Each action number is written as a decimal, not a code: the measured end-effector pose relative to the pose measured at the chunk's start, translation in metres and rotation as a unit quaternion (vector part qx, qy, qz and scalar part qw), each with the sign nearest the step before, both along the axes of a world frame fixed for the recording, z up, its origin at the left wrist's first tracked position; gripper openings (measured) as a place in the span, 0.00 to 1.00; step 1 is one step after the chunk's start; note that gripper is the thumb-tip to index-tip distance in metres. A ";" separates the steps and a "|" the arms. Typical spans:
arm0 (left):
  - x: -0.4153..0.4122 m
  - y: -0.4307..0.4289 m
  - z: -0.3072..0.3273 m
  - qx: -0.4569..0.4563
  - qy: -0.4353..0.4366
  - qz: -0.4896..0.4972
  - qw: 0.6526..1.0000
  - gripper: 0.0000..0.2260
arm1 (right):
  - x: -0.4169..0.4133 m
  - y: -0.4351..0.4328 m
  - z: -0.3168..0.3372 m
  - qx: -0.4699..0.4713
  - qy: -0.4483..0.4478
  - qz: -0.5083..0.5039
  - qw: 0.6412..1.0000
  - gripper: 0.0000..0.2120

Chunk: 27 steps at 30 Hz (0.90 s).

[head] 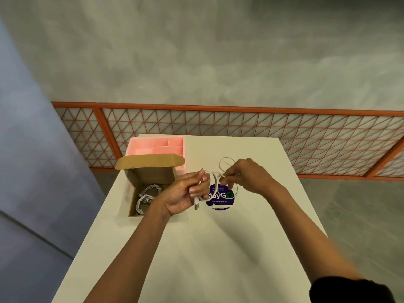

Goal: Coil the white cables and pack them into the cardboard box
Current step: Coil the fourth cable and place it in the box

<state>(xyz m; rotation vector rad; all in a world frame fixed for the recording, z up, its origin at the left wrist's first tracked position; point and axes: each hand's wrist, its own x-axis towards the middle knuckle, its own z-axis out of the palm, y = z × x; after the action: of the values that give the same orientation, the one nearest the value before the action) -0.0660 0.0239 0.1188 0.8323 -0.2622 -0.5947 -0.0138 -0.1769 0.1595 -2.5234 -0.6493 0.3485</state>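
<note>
A white cable (215,179) hangs in loops between both hands above the white table (196,248). My left hand (185,193) grips its coiled part, and the USB plug sticks out below my fingers. My right hand (242,173) pinches a strand of the same cable, with a loose loop rising behind it. The cardboard box (140,173) stands open at the left of my hands, its lid flap up. A coiled white cable (145,196) lies inside it.
A pink divided tray (157,145) sits behind the box at the table's far left. A round purple sticker (219,199) lies on the table under my hands. An orange lattice railing (240,130) runs beyond the table's far edge.
</note>
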 end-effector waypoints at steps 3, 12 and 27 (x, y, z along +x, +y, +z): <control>-0.001 -0.003 0.003 0.008 0.010 -0.010 1.000 0.11 | -0.004 0.015 -0.011 -0.048 -0.149 -0.129 0.979 0.10; 0.003 -0.003 0.005 -0.044 0.038 -0.016 0.998 0.11 | -0.012 0.026 -0.008 0.308 0.215 -0.092 0.922 0.11; 0.000 0.004 0.013 0.042 0.024 0.113 0.992 0.16 | -0.017 0.019 0.001 0.424 0.440 -0.016 0.792 0.11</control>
<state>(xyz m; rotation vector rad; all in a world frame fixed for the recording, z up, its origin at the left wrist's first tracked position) -0.0656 0.0275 0.1314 0.9132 -0.0978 -0.4151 -0.0308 -0.1580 0.1605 -1.2797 -0.2616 0.9011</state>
